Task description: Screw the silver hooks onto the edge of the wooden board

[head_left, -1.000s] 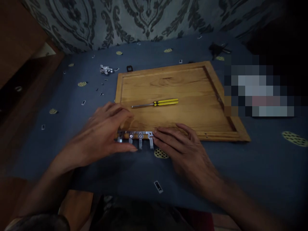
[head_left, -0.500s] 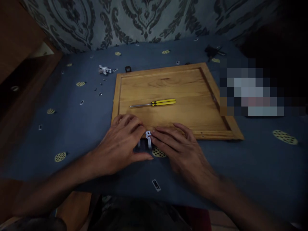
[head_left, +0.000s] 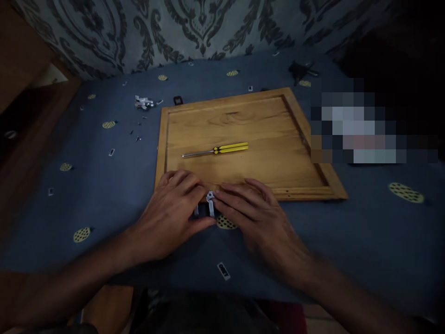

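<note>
A silver metal hinge (head_left: 210, 197) sits at the near edge of a framed wooden panel (head_left: 222, 123), its arm sticking out toward me. My left hand (head_left: 177, 215) curls around the hinge's left side, fingers over the panel edge and thumb below, closed on it. From the right, my right hand (head_left: 262, 220) lies with stretched fingers along the panel edge, its fingertips touching the hinge plate. The underside of the hinge is hidden by my hands. A screwdriver (head_left: 215, 149) with a yellow and black handle rests on the panel, its tip pointing left.
More silver hinge parts (head_left: 144, 103) lie on the blue patterned cloth (head_left: 121, 185), with several small screws (head_left: 138, 138) nearby. A dark square piece (head_left: 178, 100) is behind the panel. A dark object (head_left: 302, 72) lies at the back right. A blurred-out area covers the right side.
The view has shifted slightly, so everything appears a little further left. Both hands stay at the hinge, and the screwdriver still lies on the panel.
</note>
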`<state>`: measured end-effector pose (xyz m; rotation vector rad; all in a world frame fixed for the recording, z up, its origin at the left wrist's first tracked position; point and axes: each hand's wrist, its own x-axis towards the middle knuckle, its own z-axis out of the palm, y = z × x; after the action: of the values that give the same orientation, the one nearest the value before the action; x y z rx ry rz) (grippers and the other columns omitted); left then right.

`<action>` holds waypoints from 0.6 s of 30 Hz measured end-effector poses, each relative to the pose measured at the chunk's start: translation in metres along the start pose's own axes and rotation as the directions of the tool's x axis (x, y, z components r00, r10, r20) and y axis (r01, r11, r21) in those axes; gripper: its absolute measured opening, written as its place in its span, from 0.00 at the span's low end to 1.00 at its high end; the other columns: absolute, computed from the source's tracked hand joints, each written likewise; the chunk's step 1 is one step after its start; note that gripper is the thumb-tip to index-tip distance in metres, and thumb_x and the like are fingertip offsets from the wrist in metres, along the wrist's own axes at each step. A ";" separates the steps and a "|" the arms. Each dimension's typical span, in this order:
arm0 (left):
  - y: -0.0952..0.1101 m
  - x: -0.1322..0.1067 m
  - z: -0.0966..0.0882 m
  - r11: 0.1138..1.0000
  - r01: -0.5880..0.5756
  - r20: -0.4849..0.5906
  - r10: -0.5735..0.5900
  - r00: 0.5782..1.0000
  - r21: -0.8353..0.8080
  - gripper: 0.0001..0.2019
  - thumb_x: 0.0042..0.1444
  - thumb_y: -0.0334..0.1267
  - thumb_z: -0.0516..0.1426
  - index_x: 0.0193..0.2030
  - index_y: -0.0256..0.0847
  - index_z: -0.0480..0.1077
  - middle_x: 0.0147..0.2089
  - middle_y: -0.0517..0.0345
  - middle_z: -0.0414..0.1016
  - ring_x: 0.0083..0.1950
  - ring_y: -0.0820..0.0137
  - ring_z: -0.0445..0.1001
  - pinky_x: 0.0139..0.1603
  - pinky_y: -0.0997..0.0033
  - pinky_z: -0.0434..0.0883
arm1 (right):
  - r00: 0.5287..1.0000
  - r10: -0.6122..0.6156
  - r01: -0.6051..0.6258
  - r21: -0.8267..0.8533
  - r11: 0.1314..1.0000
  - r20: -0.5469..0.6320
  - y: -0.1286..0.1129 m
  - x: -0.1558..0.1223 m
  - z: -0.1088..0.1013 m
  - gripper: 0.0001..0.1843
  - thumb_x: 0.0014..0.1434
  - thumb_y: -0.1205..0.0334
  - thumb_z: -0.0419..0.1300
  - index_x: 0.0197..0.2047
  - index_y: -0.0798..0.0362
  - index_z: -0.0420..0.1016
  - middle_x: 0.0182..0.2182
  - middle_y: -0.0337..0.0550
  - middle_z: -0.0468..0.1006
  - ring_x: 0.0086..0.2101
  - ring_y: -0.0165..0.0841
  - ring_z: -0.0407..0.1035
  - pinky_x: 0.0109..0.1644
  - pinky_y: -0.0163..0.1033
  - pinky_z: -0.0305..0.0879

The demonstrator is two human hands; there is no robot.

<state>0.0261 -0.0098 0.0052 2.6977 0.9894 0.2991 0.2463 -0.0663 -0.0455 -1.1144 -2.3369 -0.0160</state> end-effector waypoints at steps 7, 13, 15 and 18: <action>-0.002 0.000 -0.001 1.000 0.014 0.020 -0.013 1.000 -0.016 0.15 0.62 0.46 0.68 0.50 0.42 0.74 0.52 0.52 0.79 0.55 0.56 0.74 0.56 0.50 0.69 | 0.973 0.190 -0.162 0.196 0.967 -0.131 0.004 -0.005 -0.013 0.31 0.66 0.80 0.53 0.66 0.48 0.72 0.57 0.45 0.84 0.61 0.39 0.76 0.67 0.55 0.70; -0.001 0.002 -0.003 1.000 0.016 0.022 -0.016 1.000 -0.025 0.15 0.63 0.46 0.67 0.49 0.41 0.75 0.51 0.52 0.79 0.55 0.56 0.74 0.56 0.51 0.70 | 0.963 0.231 -0.191 0.252 0.949 -0.142 0.004 -0.004 -0.017 0.27 0.66 0.79 0.55 0.63 0.48 0.77 0.53 0.44 0.86 0.58 0.40 0.78 0.66 0.53 0.72; -0.001 0.002 -0.004 0.999 0.019 0.026 -0.018 1.000 -0.046 0.14 0.63 0.46 0.67 0.49 0.42 0.74 0.51 0.52 0.79 0.55 0.56 0.74 0.56 0.51 0.70 | 0.958 0.257 -0.219 0.252 0.942 -0.128 0.003 -0.003 -0.018 0.25 0.66 0.78 0.55 0.60 0.47 0.79 0.53 0.43 0.86 0.57 0.40 0.78 0.66 0.53 0.72; -0.001 0.003 -0.004 0.997 0.014 0.017 -0.013 1.000 -0.073 0.15 0.62 0.46 0.68 0.49 0.41 0.74 0.51 0.52 0.79 0.54 0.56 0.74 0.55 0.51 0.70 | 0.954 0.280 -0.246 0.247 0.937 -0.111 0.003 -0.002 -0.019 0.21 0.68 0.77 0.55 0.56 0.49 0.80 0.52 0.43 0.86 0.56 0.38 0.78 0.67 0.51 0.71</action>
<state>0.0264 -0.0062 0.0085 2.6224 0.9728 0.3041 0.2584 -0.0704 -0.0313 -1.2539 -1.9869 0.2594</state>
